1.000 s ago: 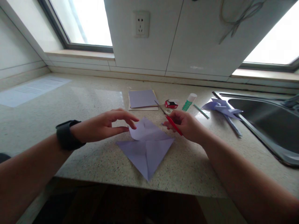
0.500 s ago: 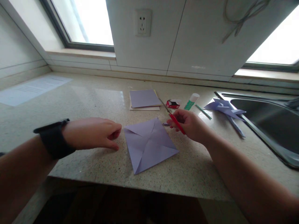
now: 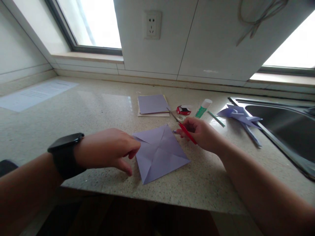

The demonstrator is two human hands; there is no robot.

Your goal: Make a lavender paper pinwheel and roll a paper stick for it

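Note:
A square of purple paper point(image 3: 161, 157) lies on the counter, with crease or cut lines running from its corners toward the middle. My left hand point(image 3: 120, 150) is at its left edge, thumb and fingers apart, with nothing held. To the right of the square, my right hand point(image 3: 197, 131) has its fingers around the red handles of a pair of scissors point(image 3: 185, 129). The blades point up and left toward a stack of purple and cream paper point(image 3: 154, 104). Beside the right fingertips lies a small purple piece, partly hidden.
Behind the right hand are a small red box point(image 3: 183, 110), a tape roll point(image 3: 180, 118), a glue stick point(image 3: 203, 108) and a green strip point(image 3: 216, 118). A purple paper pinwheel point(image 3: 238, 114) rests against the sink point(image 3: 283, 144). A printed sheet point(image 3: 36, 93) lies far left.
My left hand has moved right and nearer to me, reaching the purple square's left edge. My right hand keeps the scissors in nearly the same place.

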